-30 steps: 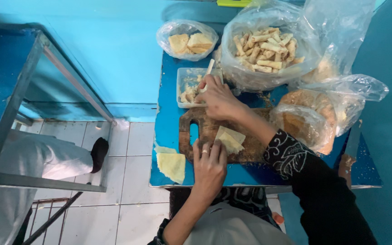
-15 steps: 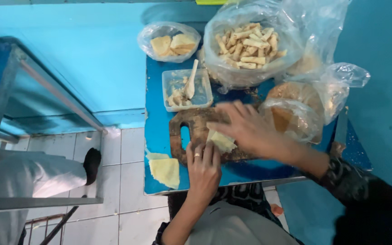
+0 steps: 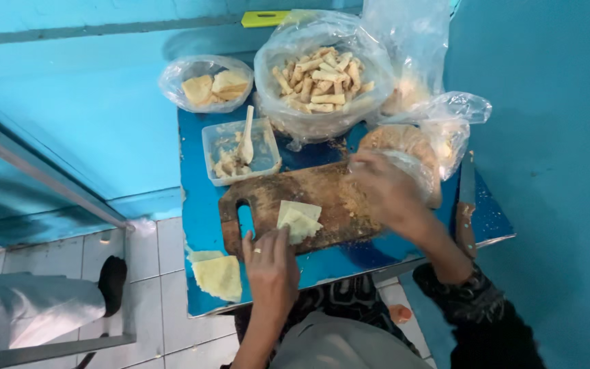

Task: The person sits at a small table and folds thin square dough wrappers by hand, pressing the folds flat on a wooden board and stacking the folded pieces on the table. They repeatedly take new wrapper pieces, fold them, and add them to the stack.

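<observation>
L hand (image 3: 268,263) is pressing fingertips, fingers together and flat, on the wrapper (image 3: 299,221) lying mid-board (image 3: 268,198), near the table's (image 3: 203,232) front edge. R hand (image 3: 387,191) is hovering w/ fingers loosely curled over the board's right end, by the crumb bag (image 3: 411,147); can't tell if it's gripping anything. Spare wrappers (image 3: 218,275) are sitting at front-left corner.

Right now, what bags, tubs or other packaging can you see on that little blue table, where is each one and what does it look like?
Small clear bag: far left corner, holding flat yellowish squares.
Big clear bag: far middle, rounded, full of pale rolled sticks.
Clear plastic tub: in front of the small bag, rectangular, pale spoon inside.
Crumb bag: right side, clear, brownish crumbs, right hand at it.
No labels, signs or screens.
</observation>
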